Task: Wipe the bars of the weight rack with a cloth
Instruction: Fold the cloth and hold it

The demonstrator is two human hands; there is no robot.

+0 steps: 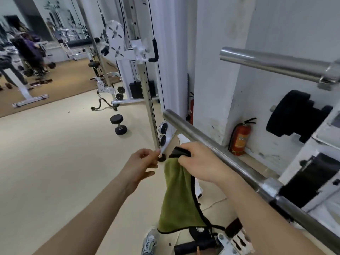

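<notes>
A green cloth (176, 197) with black trim hangs down from my right hand (198, 162), which grips its bunched top just left of the lower steel bar (211, 144). That bar runs from centre to the lower right on the white rack (303, 190). A second steel bar (272, 64) sticks out at the upper right. My left hand (143, 166) hovers beside the cloth with fingers loosely curled, holding nothing.
Black weight plates (294, 115) hang on the rack at right. A red fire extinguisher (240, 138) stands by the wall. A dumbbell (118, 124) lies on the floor near a cable machine (139, 52). Mirrors line the far left.
</notes>
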